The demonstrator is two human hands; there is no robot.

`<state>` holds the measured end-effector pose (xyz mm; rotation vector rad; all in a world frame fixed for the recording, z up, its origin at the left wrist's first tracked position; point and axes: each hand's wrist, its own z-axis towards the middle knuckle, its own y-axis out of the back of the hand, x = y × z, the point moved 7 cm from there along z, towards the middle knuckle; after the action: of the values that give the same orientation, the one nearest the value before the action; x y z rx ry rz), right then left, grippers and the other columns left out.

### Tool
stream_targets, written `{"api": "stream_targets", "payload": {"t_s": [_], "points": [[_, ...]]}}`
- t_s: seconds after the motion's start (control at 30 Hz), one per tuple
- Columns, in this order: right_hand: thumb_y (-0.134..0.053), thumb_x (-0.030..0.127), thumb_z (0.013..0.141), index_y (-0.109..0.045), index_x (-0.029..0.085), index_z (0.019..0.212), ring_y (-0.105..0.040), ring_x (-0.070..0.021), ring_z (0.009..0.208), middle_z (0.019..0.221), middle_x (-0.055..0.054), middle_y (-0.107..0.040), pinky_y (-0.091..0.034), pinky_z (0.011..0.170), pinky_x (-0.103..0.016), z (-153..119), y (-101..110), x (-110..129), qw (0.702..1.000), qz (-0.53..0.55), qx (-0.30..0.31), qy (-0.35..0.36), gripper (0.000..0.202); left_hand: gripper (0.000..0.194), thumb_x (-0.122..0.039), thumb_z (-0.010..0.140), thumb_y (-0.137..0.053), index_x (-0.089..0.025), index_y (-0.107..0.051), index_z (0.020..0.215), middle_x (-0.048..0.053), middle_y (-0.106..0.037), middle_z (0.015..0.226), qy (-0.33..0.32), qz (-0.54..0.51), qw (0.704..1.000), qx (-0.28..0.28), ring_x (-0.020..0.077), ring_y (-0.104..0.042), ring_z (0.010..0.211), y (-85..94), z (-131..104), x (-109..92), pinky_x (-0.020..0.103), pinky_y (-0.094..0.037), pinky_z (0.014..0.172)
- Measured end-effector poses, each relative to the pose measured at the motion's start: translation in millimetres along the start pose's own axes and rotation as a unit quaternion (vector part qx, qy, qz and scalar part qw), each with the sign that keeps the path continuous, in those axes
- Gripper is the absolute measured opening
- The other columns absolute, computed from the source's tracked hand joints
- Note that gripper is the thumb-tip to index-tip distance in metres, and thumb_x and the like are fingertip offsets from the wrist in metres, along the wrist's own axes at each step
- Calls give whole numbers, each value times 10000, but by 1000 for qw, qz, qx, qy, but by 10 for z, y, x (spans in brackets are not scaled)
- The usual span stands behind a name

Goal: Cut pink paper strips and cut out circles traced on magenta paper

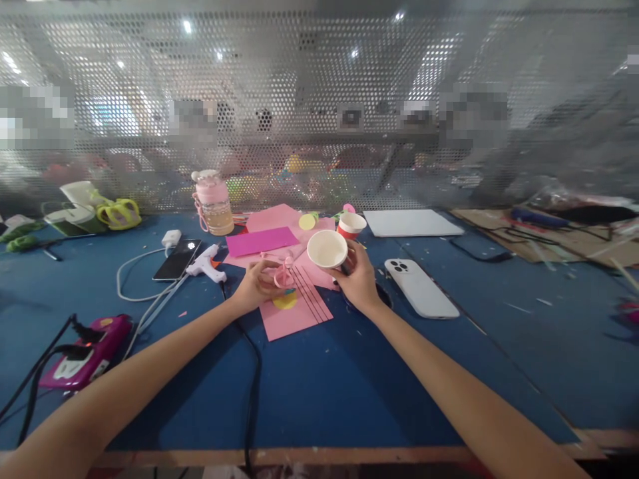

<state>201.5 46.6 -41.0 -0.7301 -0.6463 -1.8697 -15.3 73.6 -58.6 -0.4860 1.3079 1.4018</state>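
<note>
My right hand (360, 278) is closed round a paper cup (327, 249), whose white inside faces up toward me. To its left, my left hand (257, 286) pinches a small pink looped piece (283, 276) above a pink sheet (294, 320). Thin dark lines cross that sheet, and a yellow round piece (285, 299) lies on it. Just behind the held cup stands a red and white cup (351, 225). A magenta sheet (261, 241) rests on more pink paper, with a pale yellow disc (307, 221) near the back.
A white glue gun (207, 265), a dark phone (178, 259) and a pink-lidded bottle (213, 203) are on the left. Nearer is a magenta power strip (90, 352) with cables. A white phone (422, 288) and a white flat panel (412, 223) lie right, before a perforated screen (309, 86).
</note>
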Motion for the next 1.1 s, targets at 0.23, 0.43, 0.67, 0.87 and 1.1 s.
{"api": "stream_targets", "payload": {"t_s": [0.23,0.43,0.67,0.87,1.1], "points": [[-686,230,636,-454,231,1109,-488,-265,1110,1168,-105,-510,-412,933,-466,-5,-28,4,1000,13,15,-15,526,430,-298,508,-760,-191,-588,888,27,-664,675,-25,64,998,-10,224,-578,821,19,5,-19,382,-415,790],[-693,224,627,-458,222,1100,-502,-263,1098,1181,-107,-508,-431,919,-448,-7,-33,9,1000,23,13,-11,528,438,-263,505,-762,-199,-572,895,-1,-646,591,-21,68,997,5,223,-576,794,-1,5,-29,396,-387,816],[-702,246,620,-451,208,1080,-528,-247,1069,1161,-115,-523,-462,893,-429,0,-27,11,1000,3,5,-9,525,404,-299,543,-744,-177,-580,891,21,-676,691,-7,98,994,38,213,-556,856,-22,4,-92,391,-358,868],[-739,294,560,-458,200,1048,-555,-249,1018,1124,-120,-538,-466,886,-432,-6,-64,7,997,25,1,-68,571,338,-223,494,-766,-192,-622,798,30,-673,717,7,95,995,16,243,-525,940,18,-8,-65,400,-360,876],[-748,404,486,-454,180,1001,-614,-238,879,1024,-111,-593,-526,738,-383,157,-245,-92,969,92,24,-227,634,439,-175,502,-764,-175,-584,903,-15,-618,513,46,76,996,12,244,-551,887,49,-51,-94,372,-387,823]]}}
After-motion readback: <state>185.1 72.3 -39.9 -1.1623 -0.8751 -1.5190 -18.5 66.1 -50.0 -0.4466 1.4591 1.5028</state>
